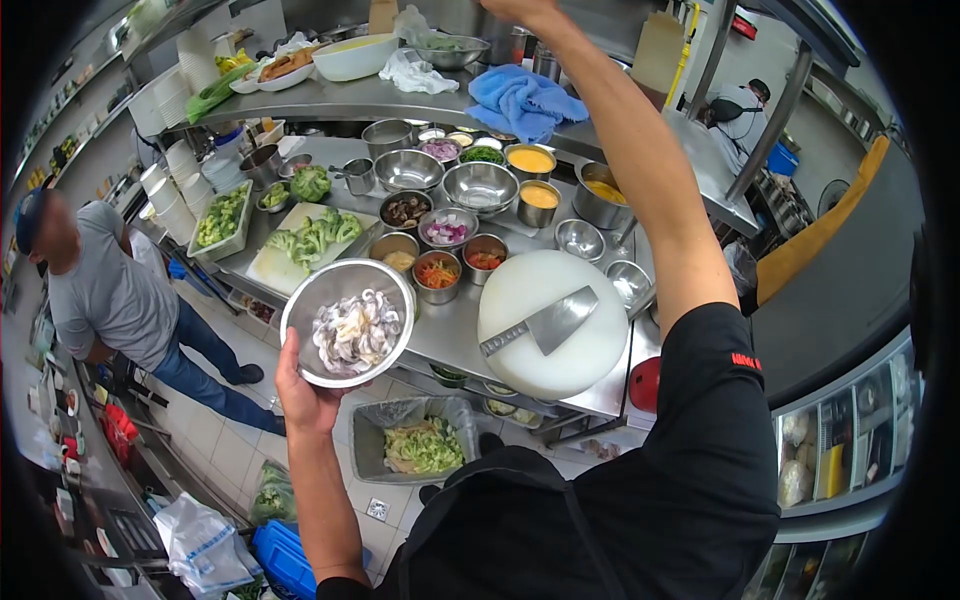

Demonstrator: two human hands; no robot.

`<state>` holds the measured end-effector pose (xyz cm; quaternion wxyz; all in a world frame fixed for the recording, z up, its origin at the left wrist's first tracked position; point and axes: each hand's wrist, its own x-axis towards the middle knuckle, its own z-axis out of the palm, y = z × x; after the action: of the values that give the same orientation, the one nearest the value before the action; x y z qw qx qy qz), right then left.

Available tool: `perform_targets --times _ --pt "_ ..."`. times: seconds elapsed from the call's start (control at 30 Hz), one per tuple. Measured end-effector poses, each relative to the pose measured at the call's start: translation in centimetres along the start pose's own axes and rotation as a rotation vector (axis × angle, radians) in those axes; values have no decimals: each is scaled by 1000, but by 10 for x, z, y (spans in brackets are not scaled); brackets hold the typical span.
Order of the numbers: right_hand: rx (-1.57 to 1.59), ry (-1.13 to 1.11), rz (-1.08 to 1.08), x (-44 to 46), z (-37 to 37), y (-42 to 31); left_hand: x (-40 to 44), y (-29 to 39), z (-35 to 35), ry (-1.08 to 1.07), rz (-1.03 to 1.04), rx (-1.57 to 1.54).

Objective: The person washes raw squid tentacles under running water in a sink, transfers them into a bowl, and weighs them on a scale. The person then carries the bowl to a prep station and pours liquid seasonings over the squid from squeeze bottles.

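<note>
My left hand (308, 392) grips a steel bowl (303, 350) from its left side and underneath, thumb at the rim. Pale, purplish strips that look like squid (357, 333) lie in it. My right hand (518, 6) reaches up over the back shelf to the top edge of the view, where its fingers are cut off. Below that arm, a cleaver (560, 320) rests flat on a round white chopping board (510, 360). Beside the bowl stand small steel pots of shredded carrot (438, 272) and chopped red vegetable (485, 256).
Broccoli (315, 235) lies on a cutting board at the left. A blue towel (525, 100) hangs over the shelf edge. On the floor, a lined bin (365, 440) holds green scraps. A person (130, 290) stands at left; another person (742, 120) is far right.
</note>
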<state>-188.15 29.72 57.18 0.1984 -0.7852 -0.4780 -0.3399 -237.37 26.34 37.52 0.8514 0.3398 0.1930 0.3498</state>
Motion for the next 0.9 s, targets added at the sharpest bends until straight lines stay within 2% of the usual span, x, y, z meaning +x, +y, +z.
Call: perform_targets --times 0.03,0.1,0.17,0.2,0.23,0.27,0.37,0.47,0.67,0.77,0.9 --pt "0 2 -3 10 -3 3 1 -1 -1 17 -2 3" --pt "-65 218 -13 55 -22 -6 9 -3 -12 34 10 -52" --pt "555 160 -295 -34 -120 -88 14 -6 -17 37 16 -115" --pt "511 262 -349 -58 -122 -102 11 -4 -16 31 10 -93" --pt "631 267 -406 -78 -119 -109 9 -3 -15 33 -7 -67" --pt "573 270 -447 -102 -124 -119 8 -2 -18 30 -3 -45" --pt "646 141 -392 -173 -106 -132 0 -1 -30 56 28 -33" --pt "720 -2 -359 -236 -84 -138 -8 -6 -64 171 58 -99" --pt "609 -80 -258 -313 0 -86 -41 -12 -87 309 192 -62" --pt "495 -54 -172 -318 36 -41 -49 -24 -101 331 261 -88" --pt "354 -74 -120 -317 71 13 -66 -46 -125 400 257 -134"
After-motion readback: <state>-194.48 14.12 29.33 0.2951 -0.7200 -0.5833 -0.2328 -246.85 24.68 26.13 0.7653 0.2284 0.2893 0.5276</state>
